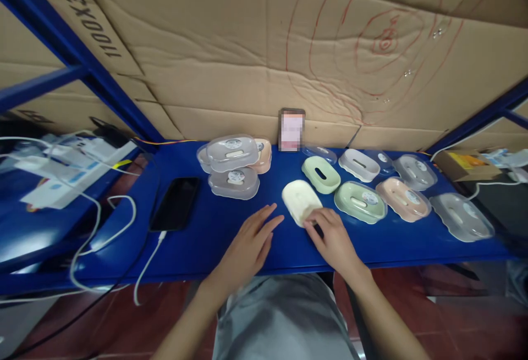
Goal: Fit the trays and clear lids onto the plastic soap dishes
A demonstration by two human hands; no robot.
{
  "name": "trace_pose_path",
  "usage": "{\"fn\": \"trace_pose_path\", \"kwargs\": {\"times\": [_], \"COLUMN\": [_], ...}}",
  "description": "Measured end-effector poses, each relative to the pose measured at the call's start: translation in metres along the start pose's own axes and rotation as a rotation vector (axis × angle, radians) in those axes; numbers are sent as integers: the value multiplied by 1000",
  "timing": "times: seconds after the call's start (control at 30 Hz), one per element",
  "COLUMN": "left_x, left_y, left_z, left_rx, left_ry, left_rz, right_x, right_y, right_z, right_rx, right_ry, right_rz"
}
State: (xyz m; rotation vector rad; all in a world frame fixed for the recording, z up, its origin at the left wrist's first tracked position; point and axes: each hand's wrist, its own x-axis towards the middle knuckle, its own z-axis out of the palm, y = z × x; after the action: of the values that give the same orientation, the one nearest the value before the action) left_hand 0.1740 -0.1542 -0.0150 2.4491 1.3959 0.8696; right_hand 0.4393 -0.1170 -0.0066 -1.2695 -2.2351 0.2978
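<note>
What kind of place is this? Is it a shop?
Probably a storeroom or packing bench, not a shop: a blue metal shelf backed by flattened cardboard, with many plastic soap dishes laid out.

The small upright screen (pixel 291 129) behind the pale green oval soap dish (pixel 320 174) is blurred out. Left of that dish, the stacked clear lidded boxes (pixel 233 158) hide most of a peach one (pixel 264 155).

Left hand (pixel 247 242) lies flat; right hand (pixel 334 239) curls, grip loose.
</note>
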Motion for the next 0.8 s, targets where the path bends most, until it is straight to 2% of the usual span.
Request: {"fn": "trace_pose_path", "kwargs": {"times": [0.13,0.33,0.43,0.53,0.63,0.8], "left_x": [0,-16,-25,-29,-30,-29], "left_y": [2,8,6,2,1,3], "left_z": [5,-3,-1,3,6,5], "left_rx": [85,37,-22,-52,-58,1], "left_ry": [-70,-29,3,30,91,149], "left_rz": [45,28,-19,-94,-154,-124], "right_x": [-6,24,30,22,6,-12], "right_y": [2,25,29,20,1,-30], "right_z": [-5,5,8,6,1,2], "right_rx": [58,-246,-268,-166,-1,52], "right_ry": [34,107,103,84,66,-60], "right_rz": [-62,93,134,84,21,-122]}}
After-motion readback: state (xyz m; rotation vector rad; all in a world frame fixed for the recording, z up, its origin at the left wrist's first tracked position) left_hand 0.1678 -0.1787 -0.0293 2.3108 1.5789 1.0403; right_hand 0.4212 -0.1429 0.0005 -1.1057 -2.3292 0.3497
